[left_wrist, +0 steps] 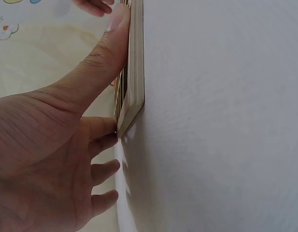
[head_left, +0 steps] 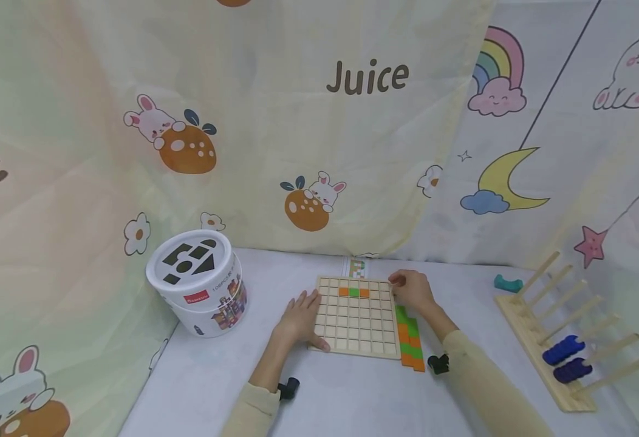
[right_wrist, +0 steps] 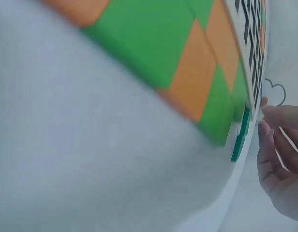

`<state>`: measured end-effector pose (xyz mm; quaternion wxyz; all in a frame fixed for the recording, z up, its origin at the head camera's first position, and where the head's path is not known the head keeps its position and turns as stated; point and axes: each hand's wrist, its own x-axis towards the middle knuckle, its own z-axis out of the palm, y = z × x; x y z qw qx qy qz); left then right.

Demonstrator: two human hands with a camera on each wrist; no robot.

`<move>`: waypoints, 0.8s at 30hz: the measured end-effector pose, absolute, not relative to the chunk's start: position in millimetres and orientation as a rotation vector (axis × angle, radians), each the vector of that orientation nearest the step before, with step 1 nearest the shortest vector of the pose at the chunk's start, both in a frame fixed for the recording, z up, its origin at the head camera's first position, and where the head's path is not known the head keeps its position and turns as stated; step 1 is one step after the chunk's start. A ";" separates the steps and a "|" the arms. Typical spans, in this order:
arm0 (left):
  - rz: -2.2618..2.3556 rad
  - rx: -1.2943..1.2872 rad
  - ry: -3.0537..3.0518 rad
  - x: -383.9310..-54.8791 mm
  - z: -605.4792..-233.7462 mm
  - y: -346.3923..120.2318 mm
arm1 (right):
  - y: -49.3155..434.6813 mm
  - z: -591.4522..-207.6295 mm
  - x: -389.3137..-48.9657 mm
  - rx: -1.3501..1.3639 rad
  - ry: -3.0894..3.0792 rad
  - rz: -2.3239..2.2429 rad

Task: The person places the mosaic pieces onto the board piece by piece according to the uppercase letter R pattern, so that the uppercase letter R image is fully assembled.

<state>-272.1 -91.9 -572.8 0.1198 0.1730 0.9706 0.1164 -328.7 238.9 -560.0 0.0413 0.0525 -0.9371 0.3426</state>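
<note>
A wooden grid board lies flat, with an orange-green-orange row of tiles near its far edge. My left hand steadies the board's left side. In the left wrist view, the thumb lies along the board's rim and the other fingers are extended beside it. At the board's far right corner is my right hand, fingers bent and thumb and fingertips close together. A small orange-brown bit shows at those fingertips; whether it is held is unclear. Green and orange tiles lie along the board's right side.
A white tub with shaped holes in its lid stands at the left. On the right is a wooden peg rack with blue pieces, and a teal piece lies behind it. A patterned card sits beyond the board.
</note>
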 end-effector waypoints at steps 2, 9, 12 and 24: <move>0.351 0.496 2.830 -270.5 -568.8 -92.1 | 241.6 -560.9 -328.1 0.172 -2.890 1.028; 0.363 0.512 2.835 -265.9 -561.0 -93.5 | 245.8 -565.3 -324.2 0.122 -2.959 1.004; 0.363 0.516 2.837 -265.8 -562.2 -93.6 | 247.5 -567.4 -323.1 0.098 -2.956 1.010; 0.335 0.505 2.851 -276.9 -582.8 -93.2 | 258.2 -570.8 -326.1 0.187 -2.867 1.014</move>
